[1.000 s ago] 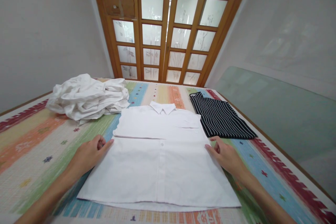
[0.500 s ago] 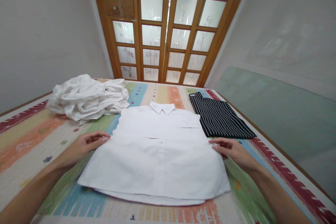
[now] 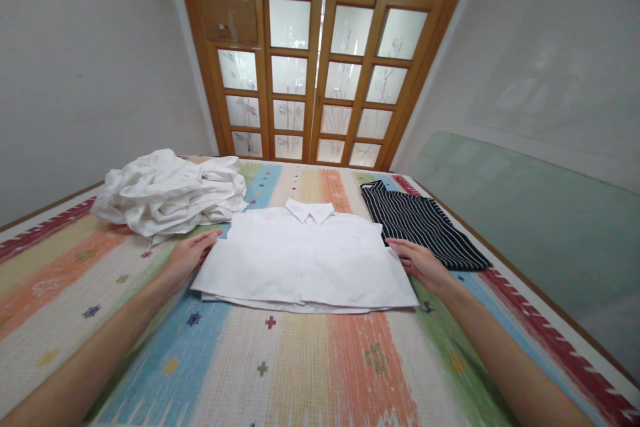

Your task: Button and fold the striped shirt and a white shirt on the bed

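Note:
A white collared shirt (image 3: 303,267) lies front up, collar pointing away from me. Its hem lies toward me, with a second layer of cloth showing just under the edge. At the shirt's left side my left hand (image 3: 193,252) pinches the cloth between thumb and fingers. Opposite it, my right hand (image 3: 413,259) grips the right side in the same way, close to a folded black garment with white stripes (image 3: 423,223). Whatever lies beneath the shirt's upper layer is hidden.
A loose heap of white cloth (image 3: 173,193) sits at the far left. The striped, multicoloured cover (image 3: 240,373) spreads under everything. A pale green panel (image 3: 530,213) stands along the right edge. Wooden doors with glass panes (image 3: 310,73) are at the back.
Both hands have moved away from me, carrying the shirt's lower part toward the collar. The hem is farther off, and the shirt looks shorter. The heap and striped garment stay put.

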A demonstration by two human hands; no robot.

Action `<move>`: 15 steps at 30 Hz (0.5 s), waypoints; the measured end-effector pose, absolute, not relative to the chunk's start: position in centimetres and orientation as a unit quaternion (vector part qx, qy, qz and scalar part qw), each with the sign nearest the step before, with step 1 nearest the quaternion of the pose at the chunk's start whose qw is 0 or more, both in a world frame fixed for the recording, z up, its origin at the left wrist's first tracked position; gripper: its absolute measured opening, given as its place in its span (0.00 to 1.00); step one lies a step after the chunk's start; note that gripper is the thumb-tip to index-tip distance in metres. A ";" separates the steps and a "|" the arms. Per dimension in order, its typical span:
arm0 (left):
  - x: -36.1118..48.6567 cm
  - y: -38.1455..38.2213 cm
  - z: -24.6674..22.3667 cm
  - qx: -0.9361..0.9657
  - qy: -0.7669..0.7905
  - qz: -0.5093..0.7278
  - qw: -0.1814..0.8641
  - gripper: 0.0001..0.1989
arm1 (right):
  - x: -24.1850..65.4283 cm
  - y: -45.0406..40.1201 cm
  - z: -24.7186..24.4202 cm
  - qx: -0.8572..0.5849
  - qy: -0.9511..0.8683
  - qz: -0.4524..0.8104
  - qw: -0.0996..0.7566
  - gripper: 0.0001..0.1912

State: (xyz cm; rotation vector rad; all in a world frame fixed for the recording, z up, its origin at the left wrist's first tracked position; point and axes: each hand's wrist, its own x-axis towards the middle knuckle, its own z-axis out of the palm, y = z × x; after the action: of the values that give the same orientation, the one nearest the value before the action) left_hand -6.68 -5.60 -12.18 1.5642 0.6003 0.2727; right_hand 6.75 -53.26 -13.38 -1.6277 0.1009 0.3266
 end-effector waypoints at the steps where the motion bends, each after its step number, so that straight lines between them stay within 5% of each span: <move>1: -7.0 -5.6 -12.0 0.718 0.257 0.104 0.639 0.26 | 6.5 -53.5 -13.0 -0.737 0.024 0.181 0.650 0.26; 4: -8.1 -5.3 -11.2 0.787 0.201 0.047 0.582 0.38 | 5.9 -54.4 -12.0 -0.766 -0.059 0.275 0.578 0.42; 7: -8.5 -5.3 -10.3 0.794 0.151 0.023 0.589 0.42 | 6.2 -54.8 -11.4 -0.770 -0.100 0.270 0.569 0.37; 15: -4.6 -5.6 -10.4 0.660 0.239 0.098 0.705 0.12 | 10.2 -52.0 -12.6 -0.740 -0.010 0.084 0.667 0.13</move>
State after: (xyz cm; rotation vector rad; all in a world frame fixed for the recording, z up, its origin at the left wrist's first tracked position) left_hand -4.64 -5.56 -10.36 1.4677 0.5304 0.2168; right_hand 10.25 -52.02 -12.62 -1.6692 -0.0224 0.1892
